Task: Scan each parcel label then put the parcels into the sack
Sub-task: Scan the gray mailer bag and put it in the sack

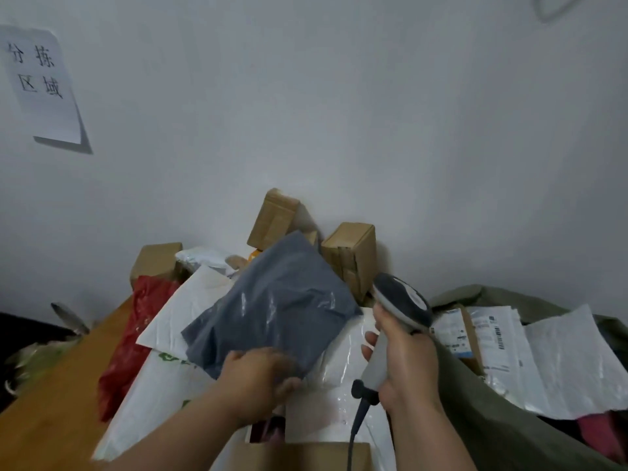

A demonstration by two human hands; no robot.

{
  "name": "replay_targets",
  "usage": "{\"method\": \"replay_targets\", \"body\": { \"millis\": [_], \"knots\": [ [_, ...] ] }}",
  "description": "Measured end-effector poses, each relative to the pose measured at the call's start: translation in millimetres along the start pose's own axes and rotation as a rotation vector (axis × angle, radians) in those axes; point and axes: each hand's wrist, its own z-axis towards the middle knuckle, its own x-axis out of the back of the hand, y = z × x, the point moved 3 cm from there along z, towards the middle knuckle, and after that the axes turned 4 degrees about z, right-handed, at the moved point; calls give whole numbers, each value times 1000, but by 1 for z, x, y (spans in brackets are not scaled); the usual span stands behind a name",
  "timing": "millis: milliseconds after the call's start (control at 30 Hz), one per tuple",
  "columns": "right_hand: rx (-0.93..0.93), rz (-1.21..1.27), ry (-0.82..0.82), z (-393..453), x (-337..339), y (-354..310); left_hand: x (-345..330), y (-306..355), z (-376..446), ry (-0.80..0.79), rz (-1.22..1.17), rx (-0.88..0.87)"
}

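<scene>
My left hand grips the near corner of a grey plastic mailer parcel and holds it tilted up above the pile, plain side toward me; no label shows. My right hand grips the handle of a grey and white barcode scanner, its head raised just right of the grey parcel, its cable hanging down. The olive green sack lies open at the right, with several white labelled parcels inside. Under the grey parcel lie white mailers and a red bag.
Brown cardboard boxes lean against the white wall behind the pile, another box at the left. The parcels rest on a wooden table whose left edge drops to a dark floor. A paper sign hangs on the wall.
</scene>
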Motion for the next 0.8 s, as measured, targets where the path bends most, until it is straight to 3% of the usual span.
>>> {"method": "replay_targets", "body": {
  "millis": [133, 300, 500, 800],
  "knots": [
    [-60, -81, -41, 10, -2, 25, 9, -45, 2, 418, -173, 343],
    [-223, -145, -147, 12, -21, 67, 20, -86, 12, 523, -289, 618],
    [-316, -194, -215, 14, -39, 93, 12, -98, 30, 178, -538, 613],
    [-351, -241, -199, 17, -44, 97, 14, -88, 49, -160, -958, 621]
  ]
}}
